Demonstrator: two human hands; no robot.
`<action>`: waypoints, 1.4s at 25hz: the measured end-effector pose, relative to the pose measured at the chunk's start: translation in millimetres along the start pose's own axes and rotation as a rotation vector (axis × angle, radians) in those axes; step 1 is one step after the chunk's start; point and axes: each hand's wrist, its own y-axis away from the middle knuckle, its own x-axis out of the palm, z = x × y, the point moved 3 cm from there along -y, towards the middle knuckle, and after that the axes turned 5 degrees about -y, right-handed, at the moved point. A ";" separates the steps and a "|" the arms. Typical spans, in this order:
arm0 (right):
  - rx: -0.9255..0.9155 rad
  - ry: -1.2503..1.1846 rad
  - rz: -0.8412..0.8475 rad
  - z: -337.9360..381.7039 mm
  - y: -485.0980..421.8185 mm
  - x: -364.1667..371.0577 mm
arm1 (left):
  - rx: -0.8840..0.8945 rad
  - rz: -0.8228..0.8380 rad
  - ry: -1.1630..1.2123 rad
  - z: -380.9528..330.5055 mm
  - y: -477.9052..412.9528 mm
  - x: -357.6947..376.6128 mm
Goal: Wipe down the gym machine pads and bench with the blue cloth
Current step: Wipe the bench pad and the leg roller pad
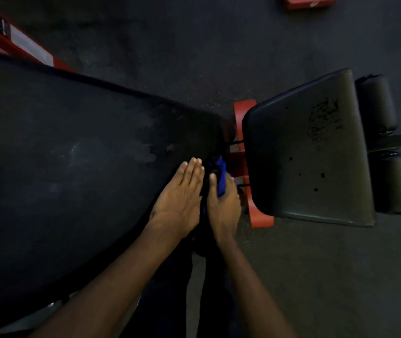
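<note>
Bench (72, 154): long black pad, pale smears across its top, filling the left side.
Seat (311, 147): smaller black pad, spotted dark, just past a red frame (242, 118).
Rollers (377, 103): two, black, at the seat's far edge.
Left hand (180, 198): flat, fingers straight, on the bench's narrow end.
Right hand (222, 206): clenched round the cloth (221, 176).
Cloth: blue, bunched between bench and seat.

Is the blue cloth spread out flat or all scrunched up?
Scrunched up. The blue cloth is bunched in the grip of the right hand; only a narrow crumpled strip pokes out.
</note>
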 end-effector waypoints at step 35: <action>-0.942 1.131 0.358 -57.0 -170.0 -203.7 | -0.234 -0.116 1.135 -125.6 -148.5 19.0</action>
